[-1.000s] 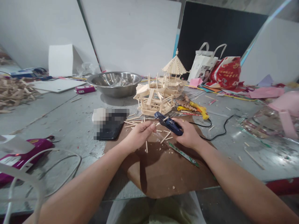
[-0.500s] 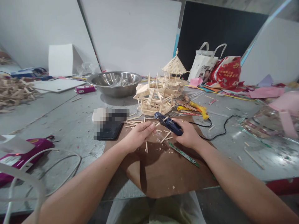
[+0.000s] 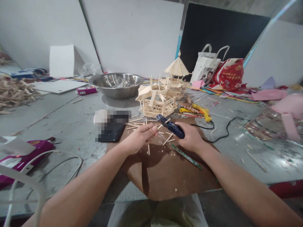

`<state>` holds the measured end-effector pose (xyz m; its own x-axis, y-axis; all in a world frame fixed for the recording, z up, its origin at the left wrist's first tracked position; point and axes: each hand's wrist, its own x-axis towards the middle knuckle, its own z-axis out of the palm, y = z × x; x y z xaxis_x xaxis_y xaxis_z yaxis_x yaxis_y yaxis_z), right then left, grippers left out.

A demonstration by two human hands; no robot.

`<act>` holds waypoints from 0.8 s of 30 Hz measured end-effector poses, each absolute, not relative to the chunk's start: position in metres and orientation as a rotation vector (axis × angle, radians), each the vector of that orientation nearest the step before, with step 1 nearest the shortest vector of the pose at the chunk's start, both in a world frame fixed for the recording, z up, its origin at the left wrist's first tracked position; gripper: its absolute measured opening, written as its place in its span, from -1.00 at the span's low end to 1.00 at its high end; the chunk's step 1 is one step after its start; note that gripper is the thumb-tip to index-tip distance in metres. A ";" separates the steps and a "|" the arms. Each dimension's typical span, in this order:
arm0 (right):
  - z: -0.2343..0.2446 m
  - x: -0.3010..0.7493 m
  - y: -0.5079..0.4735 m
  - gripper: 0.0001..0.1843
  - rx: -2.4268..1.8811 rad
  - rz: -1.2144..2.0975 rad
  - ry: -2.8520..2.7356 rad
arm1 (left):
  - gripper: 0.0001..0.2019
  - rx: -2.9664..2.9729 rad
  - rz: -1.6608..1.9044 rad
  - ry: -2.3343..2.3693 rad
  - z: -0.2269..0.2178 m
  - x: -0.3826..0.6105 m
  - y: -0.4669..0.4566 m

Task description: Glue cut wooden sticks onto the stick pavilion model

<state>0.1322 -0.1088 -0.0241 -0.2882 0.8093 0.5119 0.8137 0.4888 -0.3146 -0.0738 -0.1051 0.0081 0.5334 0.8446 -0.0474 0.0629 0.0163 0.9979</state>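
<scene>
My left hand (image 3: 139, 138) pinches a thin wooden stick (image 3: 163, 124) over a brown board (image 3: 165, 170). My right hand (image 3: 191, 137) is closed around a dark blue cutting tool (image 3: 170, 125), whose tip meets the stick. Loose wooden sticks (image 3: 139, 123) lie scattered on the board in front of my hands. Just behind them stands a model pavilion of wooden sticks (image 3: 161, 94). A green ruler strip (image 3: 187, 156) lies on the board under my right wrist.
A steel bowl (image 3: 115, 84) sits behind the model, a phone (image 3: 111, 130) to the left of the board. A yellow glue gun (image 3: 201, 111) with a black cord lies to the right. Bags (image 3: 227, 74), pink paper (image 3: 270, 94), a magenta device (image 3: 35, 149) and a stick pile (image 3: 14, 93) ring the table.
Both hands stay nearly still with the stick and the tool; the view shifts down only slightly.
</scene>
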 end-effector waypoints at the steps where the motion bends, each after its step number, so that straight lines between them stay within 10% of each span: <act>1: -0.023 0.131 -0.110 -0.60 -1.346 -0.013 -2.113 | -0.74 1.445 0.739 0.835 0.008 -0.074 -0.105; 24: -0.021 0.122 -0.112 -0.57 -1.415 0.024 -2.128 | -0.78 2.206 1.095 1.300 0.002 -0.059 -0.118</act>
